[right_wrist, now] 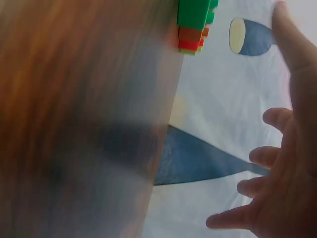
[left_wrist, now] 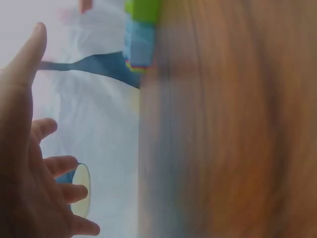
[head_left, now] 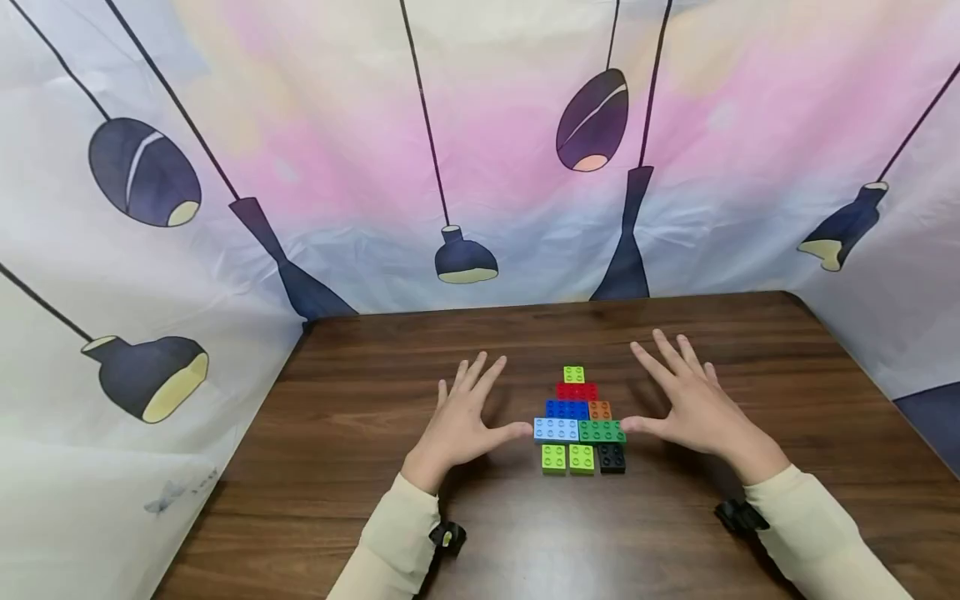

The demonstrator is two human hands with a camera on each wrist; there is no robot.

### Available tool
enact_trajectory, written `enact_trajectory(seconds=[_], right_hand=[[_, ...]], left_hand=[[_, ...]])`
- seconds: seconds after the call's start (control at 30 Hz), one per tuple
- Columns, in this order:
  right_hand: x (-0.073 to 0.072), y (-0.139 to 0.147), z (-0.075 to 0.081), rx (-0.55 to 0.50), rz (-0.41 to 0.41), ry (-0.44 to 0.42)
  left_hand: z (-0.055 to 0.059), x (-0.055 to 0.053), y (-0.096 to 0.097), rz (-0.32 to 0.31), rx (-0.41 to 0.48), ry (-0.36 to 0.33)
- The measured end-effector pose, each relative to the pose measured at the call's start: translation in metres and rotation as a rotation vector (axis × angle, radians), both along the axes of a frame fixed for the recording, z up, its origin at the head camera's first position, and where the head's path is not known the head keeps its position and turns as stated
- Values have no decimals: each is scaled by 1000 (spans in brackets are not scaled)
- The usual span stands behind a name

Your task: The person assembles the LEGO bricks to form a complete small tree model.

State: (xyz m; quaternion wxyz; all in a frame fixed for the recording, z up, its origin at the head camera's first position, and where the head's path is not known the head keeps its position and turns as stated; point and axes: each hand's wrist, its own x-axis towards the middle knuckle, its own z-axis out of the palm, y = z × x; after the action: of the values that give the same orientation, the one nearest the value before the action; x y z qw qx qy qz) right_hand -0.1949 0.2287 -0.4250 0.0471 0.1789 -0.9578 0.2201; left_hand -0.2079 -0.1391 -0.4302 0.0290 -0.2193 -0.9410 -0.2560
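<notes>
Cream sleeves [head_left: 397, 533] reach in from the near side, a black device [head_left: 447, 538] at each wrist. From where I stand, the person's left hand [head_left: 461, 421] and right hand [head_left: 697, 408] are both spread wide, holding nothing. Between them, on the wooden table [head_left: 510, 533], colourful toy bricks [head_left: 590, 429] form rows narrowing toward the far side; whether either thumb touches them, I can't tell.

The right hand [right_wrist: 300, 166] has its fingers spread. To its left, on the bench [right_wrist: 84, 104], lies a green block [right_wrist: 192, 14], with an orange block [right_wrist: 189, 33], red block [right_wrist: 187, 44] and lime block [right_wrist: 187, 51] beyond; a lamp-printed cloth [right_wrist: 213, 96] hangs farthest.
</notes>
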Motion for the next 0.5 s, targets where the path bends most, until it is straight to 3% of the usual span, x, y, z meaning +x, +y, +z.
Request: enact_trajectory(seconds=[0.27, 0.5], right_hand=[[7, -16, 0, -4, 74, 32], [0, -44, 0, 32, 129, 85]], left_hand=[[-10, -1, 3, -130, 302, -138], [-24, 4, 11, -191, 388, -203]])
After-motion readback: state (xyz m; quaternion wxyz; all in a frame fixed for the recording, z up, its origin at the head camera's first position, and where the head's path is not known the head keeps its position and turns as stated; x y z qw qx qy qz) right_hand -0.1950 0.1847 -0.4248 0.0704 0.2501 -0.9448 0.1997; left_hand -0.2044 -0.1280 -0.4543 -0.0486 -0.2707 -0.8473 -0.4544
